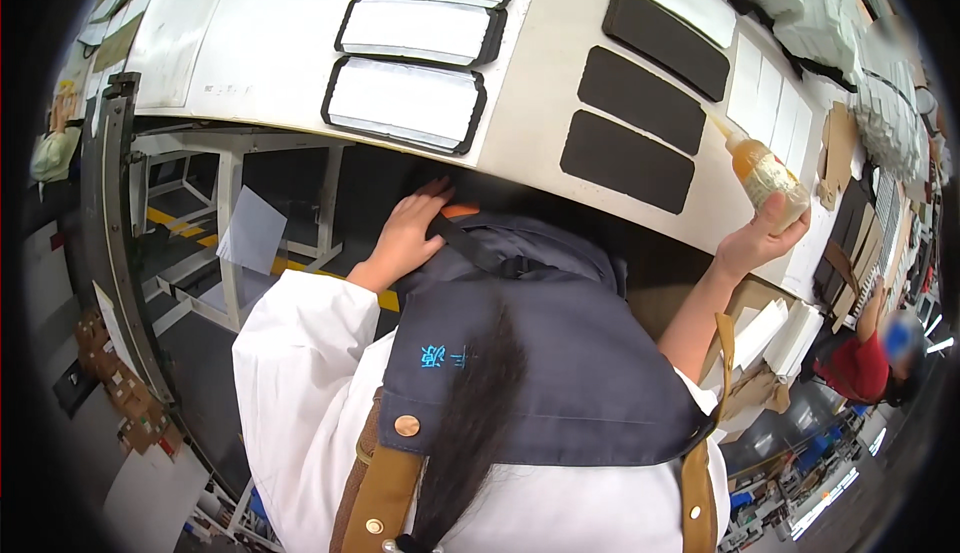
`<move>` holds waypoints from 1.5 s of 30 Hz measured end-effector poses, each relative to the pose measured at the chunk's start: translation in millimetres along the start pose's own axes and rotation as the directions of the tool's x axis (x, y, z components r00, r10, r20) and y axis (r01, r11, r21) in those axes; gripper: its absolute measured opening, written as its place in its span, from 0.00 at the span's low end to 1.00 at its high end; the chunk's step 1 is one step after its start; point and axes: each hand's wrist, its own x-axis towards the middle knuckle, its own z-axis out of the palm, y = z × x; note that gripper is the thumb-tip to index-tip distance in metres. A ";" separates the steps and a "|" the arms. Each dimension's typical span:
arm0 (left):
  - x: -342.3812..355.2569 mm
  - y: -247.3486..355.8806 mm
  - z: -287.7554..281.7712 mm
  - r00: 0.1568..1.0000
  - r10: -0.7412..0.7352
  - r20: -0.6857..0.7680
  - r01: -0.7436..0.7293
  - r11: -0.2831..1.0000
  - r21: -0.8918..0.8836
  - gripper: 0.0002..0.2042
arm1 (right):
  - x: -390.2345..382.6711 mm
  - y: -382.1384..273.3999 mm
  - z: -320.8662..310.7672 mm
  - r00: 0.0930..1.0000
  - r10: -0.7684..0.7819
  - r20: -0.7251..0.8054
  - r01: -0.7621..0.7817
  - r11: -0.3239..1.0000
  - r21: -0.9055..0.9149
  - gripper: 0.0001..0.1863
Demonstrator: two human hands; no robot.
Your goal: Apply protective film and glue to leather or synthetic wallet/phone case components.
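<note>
My right hand [765, 238] is wrapped round a squeeze bottle [770, 183] of amber liquid, probably glue. Its pointed nozzle tilts up and left, close to the right end of a black rectangular piece [640, 100]. Two more black pieces, a nearer one [627, 161] and a farther one [667, 43], lie in the same column on the table. My left hand [408, 233] rests below the table edge by my dark apron [560, 353], fingers stretched and thumb apart, holding nothing visible. Beside its fingers is a small orange thing [460, 210], partly hidden by a dark strap.
Three white panels with black borders [405, 98] lie in a column on the table's left part. White strips [770, 93] and stacked pale pieces [885, 118] are at the right. A metal post [110, 153] stands at the left. A person in red [855, 368] is at the far right.
</note>
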 end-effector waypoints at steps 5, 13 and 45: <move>13.0 6.7 15.9 0.995 -0.102 0.006 0.102 0.990 -0.098 0.44 | 0.3 0.2 -0.7 1.000 -0.008 0.011 0.007 1.000 0.026 0.29; 8.5 1.7 10.2 0.988 -0.101 0.119 0.124 0.972 -0.198 0.47 | -3.4 -8.5 4.7 1.000 0.008 0.013 -0.008 1.000 -0.001 0.31; -4.7 -5.4 16.8 0.963 -0.231 0.136 0.240 0.969 -0.055 0.45 | -33.3 -21.5 42.8 0.966 -0.212 0.150 0.198 0.975 0.100 0.41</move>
